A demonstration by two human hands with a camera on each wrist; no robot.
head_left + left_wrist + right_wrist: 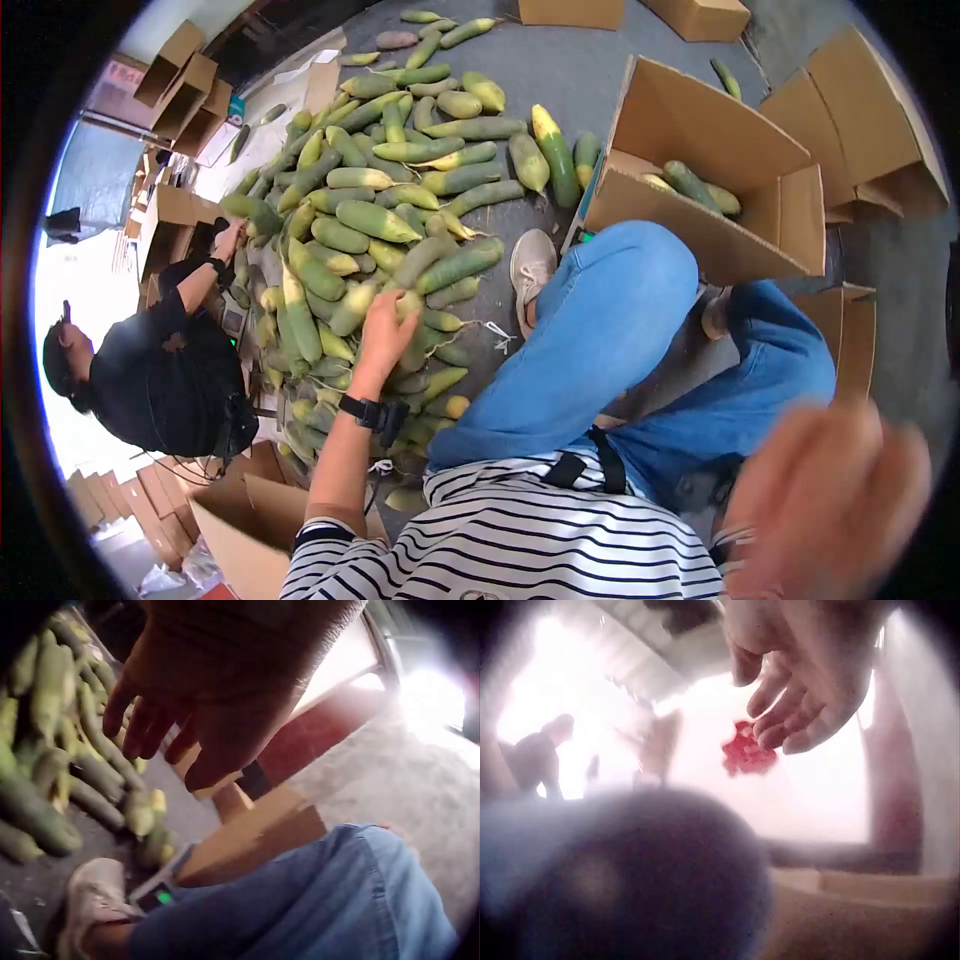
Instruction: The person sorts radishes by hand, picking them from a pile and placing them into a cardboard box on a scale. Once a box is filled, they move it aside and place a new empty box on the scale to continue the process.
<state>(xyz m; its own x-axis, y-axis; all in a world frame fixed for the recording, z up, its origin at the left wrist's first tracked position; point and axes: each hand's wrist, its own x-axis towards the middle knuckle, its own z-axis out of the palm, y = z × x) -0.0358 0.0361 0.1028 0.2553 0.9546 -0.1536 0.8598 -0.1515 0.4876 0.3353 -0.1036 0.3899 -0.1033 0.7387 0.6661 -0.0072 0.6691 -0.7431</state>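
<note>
Left hand (385,335) is held over the pile of green radishes (370,215), right at the near side. Fingers are relaxed and slightly bent, thumb set apart; a gap is seen between thumb and fingers in the left wrist view. A pale-ended radish (408,303) is seen right at the fingertips from the head view; whether it is touched cannot be told. A black wrist device (375,413) is worn on that arm.

Right hand (806,682) is held up on the other side, well apart from the pile, and is badly blurred in the head view. In its wrist view, fingers are loosely bent with the palm side bare, and a red patch (748,754) is seen past the fingertips, too washed out to identify.

Radishes are heaped on the grey floor (560,60), many lying across each other. At least three are lying inside the open cardboard box (700,115) beyond the knees. Two more are lying between pile and box, just beside the box wall. A small green light (163,898) is seen low at the box, near a beige shoe (534,265).

Blue jeans (590,320) and a striped shirt (520,530) are worn. At the pile's far edge, radishes are reached by a second person (160,370) in dark clothes. Another open box (240,535) is placed near the left elbow.
</note>
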